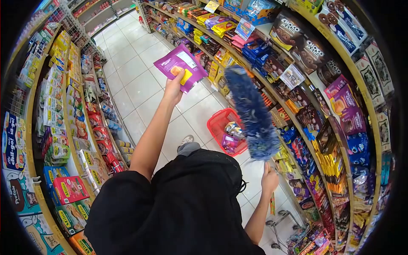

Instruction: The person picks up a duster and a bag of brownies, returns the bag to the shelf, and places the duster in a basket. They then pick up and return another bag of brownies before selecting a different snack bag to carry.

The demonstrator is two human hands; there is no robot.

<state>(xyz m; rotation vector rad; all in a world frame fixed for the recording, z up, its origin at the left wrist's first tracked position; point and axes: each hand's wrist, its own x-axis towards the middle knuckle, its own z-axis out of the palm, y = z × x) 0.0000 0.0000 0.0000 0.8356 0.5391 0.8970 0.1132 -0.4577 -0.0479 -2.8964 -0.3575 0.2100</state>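
Held out ahead over the aisle floor, my left hand [173, 87] grips the lower edge of a purple snack pouch [182, 68] with a yellow patch on it. My right hand [269, 180] is closed round the handle of a blue fluffy duster [250, 110], which points up and away beside the right-hand shelves. Below and left of the duster, a red basket [215, 123] stands on the floor, partly covered by the duster. Inside it lie a purple packet [229, 143] and some shiny packets.
Curved-looking shelves [280, 91] of chocolate and biscuits line the right side. More shelves [68, 114] with boxes and pouches run along the left. A wheeled metal frame [276, 225] stands at the lower right. White tiles [136, 63] cover the aisle floor.
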